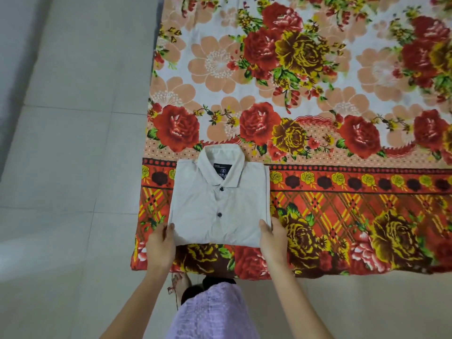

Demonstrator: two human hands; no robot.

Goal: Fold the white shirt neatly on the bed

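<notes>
Big flowery bed (318,94), folded white shirt (220,204) flat near its front left corner.
Kept close to the bed's front edge, likely for easy reach. Left hand (160,243) and right hand (274,241) at that same edge, each pinching a bottom corner of the shirt, thumb on top, fingers tucked under and hidden, probably to lift or slide it without spoiling the folds. Collar (221,155) and dark buttons (219,214) facing up, so nearly done.
</notes>
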